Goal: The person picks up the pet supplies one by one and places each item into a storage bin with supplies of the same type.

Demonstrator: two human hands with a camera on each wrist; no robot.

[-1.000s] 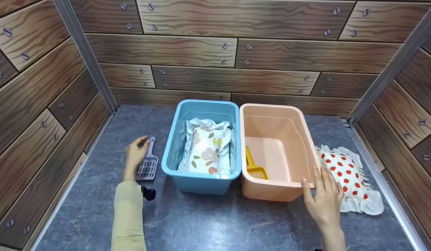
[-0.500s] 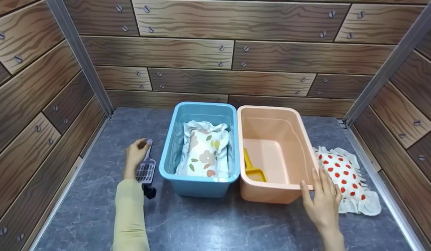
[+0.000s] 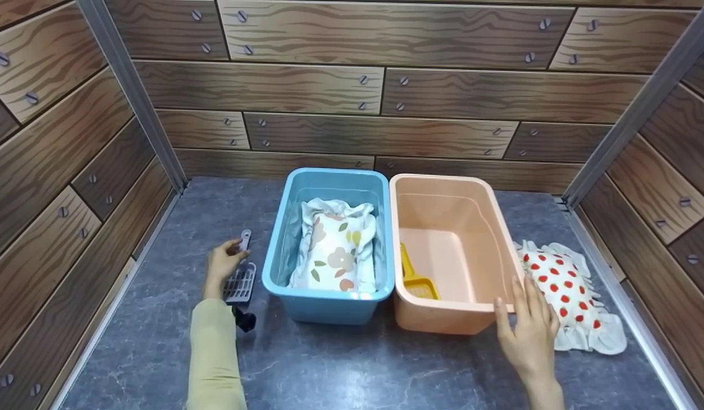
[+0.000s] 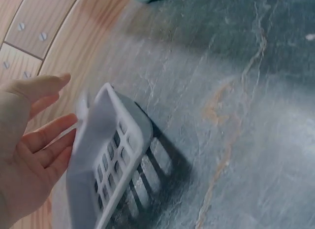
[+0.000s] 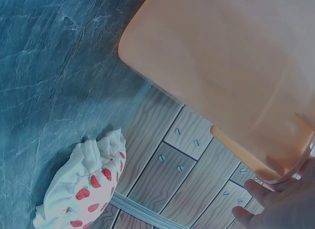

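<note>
My left hand [image 3: 223, 265] is over the handle of a pale grey litter scoop [image 3: 241, 282], left of the blue bin. In the left wrist view its fingers are relaxed and apart, close beside the slotted scoop [image 4: 110, 155]. Part of the handle is hidden behind the hand. My right hand [image 3: 528, 336] rests with straight fingers at the front right corner of a peach bin [image 3: 488, 239]; the right wrist view shows the fingers right at the rim. Inside that bin lies a yellow scoop [image 3: 418, 285]. The blue bin [image 3: 329, 307] holds a frilled floral pillow [image 3: 337, 253].
A strawberry-print pillow [image 3: 565, 285] with frills lies on the dark tabletop [image 3: 329, 370], right of the peach bin. The two bins stand side by side. Wood-patterned walls [image 3: 306, 91] enclose the table at the back and sides, with metal strips along the edges.
My left hand has shifted nearer along the scoop's handle, its fingers now lower and covering the handle's middle. The right hand stays at the bin corner. The head view has tilted slightly.
</note>
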